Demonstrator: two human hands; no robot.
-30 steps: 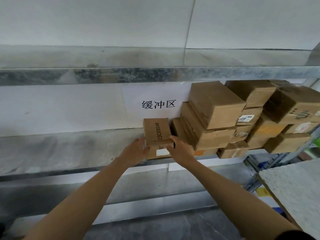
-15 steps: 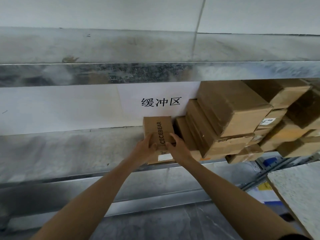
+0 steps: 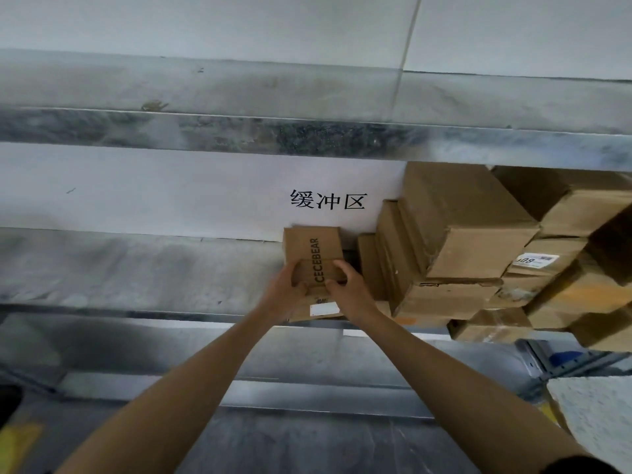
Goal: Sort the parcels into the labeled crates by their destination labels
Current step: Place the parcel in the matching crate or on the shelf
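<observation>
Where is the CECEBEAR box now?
Head view, centre: CECEBEAR box held between left hand and right hand, below the 缓冲区 sign, left of the stacked boxes.

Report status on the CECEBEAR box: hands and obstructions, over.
Left hand and right hand grip the CECEBEAR box from either side. Box atop a white-labelled parcel on the shelf. Stacked cartons close on its right.

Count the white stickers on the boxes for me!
2 white stickers: one on the lower box under the CECEBEAR box, one on a stacked box at right. More may be hidden.
</observation>
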